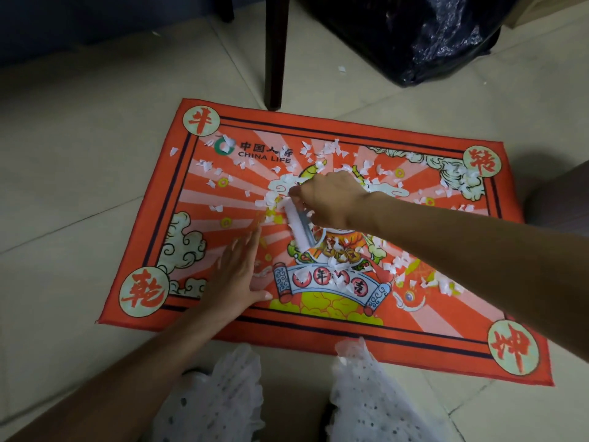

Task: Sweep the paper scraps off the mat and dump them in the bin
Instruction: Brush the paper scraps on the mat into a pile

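Note:
A red printed mat [318,323] lies on the tiled floor, strewn with several white paper scraps [322,151], thickest across its middle and right side. My right hand [328,199] is over the mat's centre, shut on a small white brush [298,228] whose blurred head points down at the mat. My left hand [237,272] rests flat on the mat at the lower left of the brush, fingers stretched out and held together, holding nothing. The bin with a black bag [446,36] stands beyond the mat at the upper right.
A dark chair leg [275,52] stands just past the mat's far edge. A few scraps [341,69] lie on the tiles near the bin. A dark object [564,199] sits at the right edge. My knees in white dotted fabric [229,393] are at the near edge.

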Motion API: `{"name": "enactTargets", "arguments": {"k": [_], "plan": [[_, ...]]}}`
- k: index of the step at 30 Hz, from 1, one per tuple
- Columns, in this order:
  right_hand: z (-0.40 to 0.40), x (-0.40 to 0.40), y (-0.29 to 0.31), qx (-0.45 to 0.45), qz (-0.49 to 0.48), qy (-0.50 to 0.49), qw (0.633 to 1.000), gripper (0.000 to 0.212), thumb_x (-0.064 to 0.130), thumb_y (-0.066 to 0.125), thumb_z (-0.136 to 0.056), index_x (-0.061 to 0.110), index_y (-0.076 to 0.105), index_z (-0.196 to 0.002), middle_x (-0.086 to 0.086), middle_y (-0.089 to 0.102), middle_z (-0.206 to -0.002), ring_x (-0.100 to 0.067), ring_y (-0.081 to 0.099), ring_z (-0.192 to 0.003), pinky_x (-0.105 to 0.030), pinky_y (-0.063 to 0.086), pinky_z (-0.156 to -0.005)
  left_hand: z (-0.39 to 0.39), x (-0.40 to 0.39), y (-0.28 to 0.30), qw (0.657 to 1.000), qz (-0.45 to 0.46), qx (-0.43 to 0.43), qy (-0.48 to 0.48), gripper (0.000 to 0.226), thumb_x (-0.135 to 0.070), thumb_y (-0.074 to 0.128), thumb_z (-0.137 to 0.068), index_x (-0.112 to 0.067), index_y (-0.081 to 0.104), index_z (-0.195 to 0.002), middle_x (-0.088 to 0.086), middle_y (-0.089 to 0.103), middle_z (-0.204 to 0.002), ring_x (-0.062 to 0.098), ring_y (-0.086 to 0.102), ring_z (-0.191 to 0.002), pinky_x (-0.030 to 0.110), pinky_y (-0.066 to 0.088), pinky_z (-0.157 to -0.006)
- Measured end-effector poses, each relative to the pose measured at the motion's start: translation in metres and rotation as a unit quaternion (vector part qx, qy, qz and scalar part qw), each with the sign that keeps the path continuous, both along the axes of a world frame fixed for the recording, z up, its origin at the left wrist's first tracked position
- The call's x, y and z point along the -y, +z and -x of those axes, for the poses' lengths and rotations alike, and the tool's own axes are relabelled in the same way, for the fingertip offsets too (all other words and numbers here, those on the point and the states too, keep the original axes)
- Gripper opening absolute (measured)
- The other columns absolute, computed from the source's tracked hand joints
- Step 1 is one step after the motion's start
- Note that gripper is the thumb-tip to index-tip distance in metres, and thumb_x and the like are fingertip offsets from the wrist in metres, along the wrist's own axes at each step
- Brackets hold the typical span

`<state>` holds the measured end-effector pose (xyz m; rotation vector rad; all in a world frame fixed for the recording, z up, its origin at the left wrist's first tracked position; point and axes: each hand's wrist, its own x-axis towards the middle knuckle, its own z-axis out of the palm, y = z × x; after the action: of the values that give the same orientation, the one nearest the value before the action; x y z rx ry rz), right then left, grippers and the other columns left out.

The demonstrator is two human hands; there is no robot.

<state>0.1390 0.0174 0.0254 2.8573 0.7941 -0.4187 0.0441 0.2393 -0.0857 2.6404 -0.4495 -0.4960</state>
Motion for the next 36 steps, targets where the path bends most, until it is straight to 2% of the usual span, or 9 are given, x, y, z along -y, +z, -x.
{"name": "enactTargets", "arguments": {"k": [3, 9, 13, 15, 19, 23, 25, 29, 36], "plan": [[-0.011, -0.014, -0.001, 0.01, -0.055, -0.003, 0.998, 0.03, 0.022, 0.064, -0.083, 0.023, 0.052, -0.111, 0.0, 0.063, -0.103, -0.027, 0.061, -0.083, -0.026, 0.035, -0.055, -0.005, -0.01, 0.003, 0.999, -0.007, 0.032, 0.021, 0.134, -0.051, 0.083, -0.065, -0.031, -0.014, -0.154, 0.003, 0.011, -0.164, 0.03, 0.017, -0.149, 0.056, 0.03, -0.114], [-0.04, -0.08, -0.015, 0.007, -0.132, -0.044, 0.99, 0.024, 0.018, 0.06, -0.085, 0.021, 0.054, -0.108, 0.0, 0.063, -0.104, -0.024, 0.062, -0.091, -0.03, 0.045, -0.06, -0.024, -0.042, -0.001, 0.989, -0.027, 0.061, 0.13, 0.116, -0.051, 0.074, -0.077, -0.017, -0.004, -0.156, 0.009, 0.007, -0.164, 0.028, 0.009, -0.151, 0.05, 0.023, -0.118], [-0.057, -0.126, -0.026, 0.013, -0.176, -0.092, 0.98, 0.019, 0.013, 0.058, -0.087, 0.021, 0.057, -0.104, -0.001, 0.064, -0.099, -0.023, 0.062, -0.089, -0.03, 0.044, -0.064, -0.043, -0.061, -0.007, 0.983, -0.022, 0.037, 0.18, 0.12, -0.065, 0.067, -0.073, -0.013, -0.001, -0.156, 0.013, 0.008, -0.164, 0.03, 0.009, -0.151, 0.052, 0.025, -0.118], [-0.066, -0.143, -0.033, 0.014, -0.179, -0.096, 0.979, 0.02, 0.012, 0.058, -0.087, 0.021, 0.058, -0.104, -0.002, 0.063, -0.1, -0.025, 0.062, -0.09, -0.03, 0.04, -0.064, -0.053, -0.068, -0.008, 0.981, -0.007, 0.042, 0.187, 0.126, -0.075, 0.062, -0.067, -0.017, -0.004, -0.157, 0.009, 0.007, -0.164, 0.029, 0.011, -0.151, 0.051, 0.028, -0.116], [-0.082, -0.162, -0.044, 0.008, -0.161, -0.081, 0.984, 0.025, 0.011, 0.055, -0.087, 0.021, 0.061, -0.109, -0.002, 0.063, -0.107, -0.027, 0.063, -0.097, -0.03, 0.041, -0.065, -0.068, -0.078, -0.012, 0.985, -0.001, 0.058, 0.164, 0.13, -0.078, 0.061, -0.063, -0.021, -0.009, -0.156, 0.001, 0.001, -0.165, 0.024, 0.01, -0.151, 0.052, 0.028, -0.117], [-0.093, -0.161, -0.041, 0.004, -0.108, -0.048, 0.993, 0.03, 0.011, 0.056, -0.09, 0.019, 0.058, -0.119, -0.004, 0.06, -0.117, -0.026, 0.062, -0.105, -0.031, 0.043, -0.072, -0.071, -0.082, -0.018, 0.987, -0.032, 0.033, 0.152, 0.126, -0.089, 0.045, -0.062, -0.028, -0.016, -0.154, -0.001, -0.005, -0.165, 0.026, 0.005, -0.152, 0.055, 0.023, -0.117], [-0.096, -0.158, -0.037, 0.009, -0.08, -0.037, 0.996, 0.032, 0.014, 0.057, -0.091, 0.017, 0.055, -0.122, -0.006, 0.058, -0.12, -0.027, 0.061, -0.106, -0.032, 0.042, -0.072, -0.072, -0.078, -0.019, 0.986, -0.04, 0.023, 0.158, 0.122, -0.088, 0.046, -0.064, -0.032, -0.018, -0.152, -0.001, -0.005, -0.165, 0.028, 0.003, -0.152, 0.056, 0.018, -0.118], [-0.096, -0.149, -0.028, 0.021, -0.018, -0.023, 0.999, 0.032, 0.017, 0.058, -0.092, 0.013, 0.052, -0.124, -0.008, 0.058, -0.12, -0.028, 0.062, -0.104, -0.034, 0.041, -0.069, -0.075, -0.065, -0.016, 0.985, -0.045, 0.027, 0.166, 0.117, -0.072, 0.06, -0.074, -0.028, -0.012, -0.155, 0.002, 0.001, -0.165, 0.029, 0.002, -0.151, 0.058, 0.016, -0.118], [-0.081, -0.111, -0.02, 0.023, 0.029, -0.021, 0.999, 0.032, 0.012, 0.058, -0.092, 0.013, 0.053, -0.123, -0.009, 0.057, -0.119, -0.029, 0.06, -0.107, -0.035, 0.042, -0.072, -0.068, -0.044, -0.008, 0.985, -0.061, 0.064, 0.147, 0.098, -0.05, 0.059, -0.091, -0.027, -0.011, -0.155, 0.004, 0.008, -0.165, 0.033, 0.011, -0.15, 0.055, 0.02, -0.118]]}}
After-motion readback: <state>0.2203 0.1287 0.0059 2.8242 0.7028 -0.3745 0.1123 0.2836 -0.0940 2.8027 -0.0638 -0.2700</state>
